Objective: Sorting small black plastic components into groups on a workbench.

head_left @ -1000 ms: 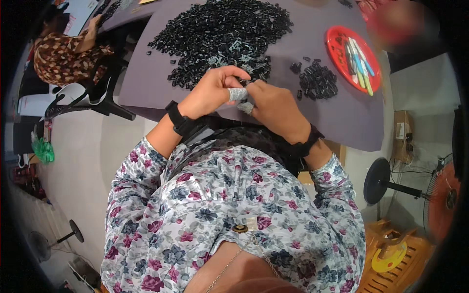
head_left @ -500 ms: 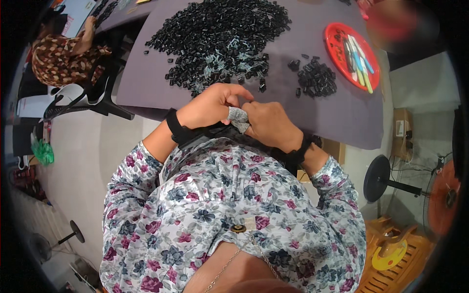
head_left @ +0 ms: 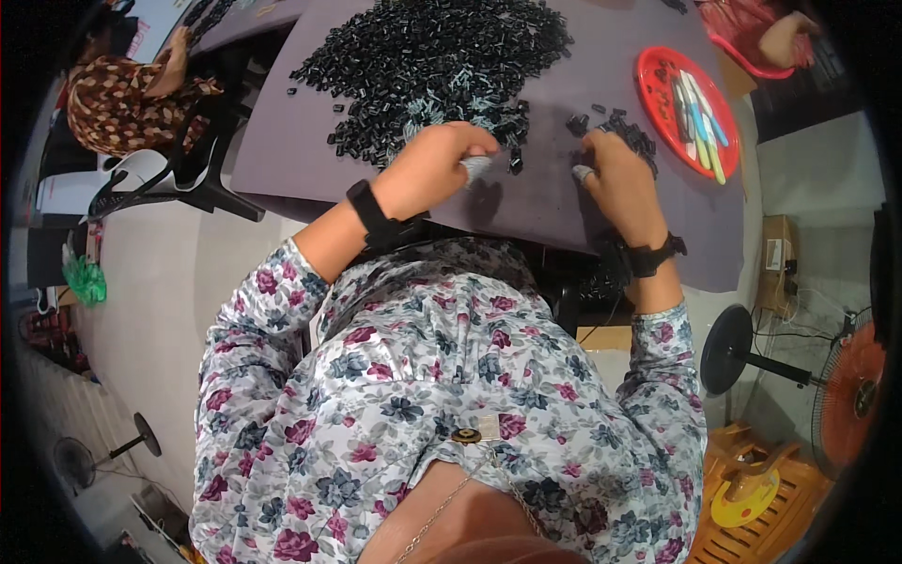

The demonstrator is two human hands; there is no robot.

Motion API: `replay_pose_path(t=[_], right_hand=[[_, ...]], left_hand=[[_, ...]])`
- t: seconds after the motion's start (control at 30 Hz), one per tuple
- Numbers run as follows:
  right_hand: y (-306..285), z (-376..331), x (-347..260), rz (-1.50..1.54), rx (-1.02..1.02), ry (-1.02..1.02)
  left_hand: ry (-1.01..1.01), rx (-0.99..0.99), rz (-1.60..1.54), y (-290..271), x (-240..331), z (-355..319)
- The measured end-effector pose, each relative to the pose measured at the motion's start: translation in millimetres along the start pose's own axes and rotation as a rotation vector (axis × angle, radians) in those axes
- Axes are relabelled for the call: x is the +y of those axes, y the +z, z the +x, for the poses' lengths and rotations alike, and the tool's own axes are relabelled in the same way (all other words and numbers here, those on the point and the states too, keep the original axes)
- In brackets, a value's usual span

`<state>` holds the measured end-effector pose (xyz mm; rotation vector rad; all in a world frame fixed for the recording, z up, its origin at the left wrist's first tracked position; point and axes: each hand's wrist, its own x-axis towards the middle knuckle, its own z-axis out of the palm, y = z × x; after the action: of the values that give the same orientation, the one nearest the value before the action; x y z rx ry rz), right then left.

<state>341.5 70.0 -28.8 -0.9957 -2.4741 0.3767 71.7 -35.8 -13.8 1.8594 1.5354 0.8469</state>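
Note:
My left hand (head_left: 427,169) is at the near edge of the large heap of small black plastic pieces (head_left: 442,56), its fingers curled in toward the thumb. Whatever it may hold is hidden. A grey wrap (head_left: 476,170) covers its thumb. Over the small pile of black pieces (head_left: 641,139) at the right reaches my right hand (head_left: 620,188), thumb and forefinger apart and nothing visible between them. Its thumb has a grey wrap (head_left: 583,174) too. Thin grey-blue pieces (head_left: 467,115) lie among the black ones on the near part of the heap.
A red tray (head_left: 648,70) with several knife-like tools (head_left: 700,122) lies right of the small pile on the grey-covered table (head_left: 554,202). Another person (head_left: 132,103) sits at the far left; another person's arm (head_left: 789,42) shows at the far right over a red basin.
My hands, which were together in front of me, have parted. The right has gone right and forward to the small pile; the left has moved slightly forward toward the heap.

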Motion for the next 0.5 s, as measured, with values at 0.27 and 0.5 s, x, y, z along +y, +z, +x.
replay_pose_path(t=[0.27, 0.5], right_hand=[[39.0, 11.8, -32.7, 0.217, -0.037, -0.155], [54.1, 11.9, -47.8, 0.395, -0.096, -0.119]], left_hand=[[0.118, -0.13, 0.356, 15.3, 3.6, 27.6], [0.056, -0.093, 0.38, -8.0, -14.0, 4.3]])
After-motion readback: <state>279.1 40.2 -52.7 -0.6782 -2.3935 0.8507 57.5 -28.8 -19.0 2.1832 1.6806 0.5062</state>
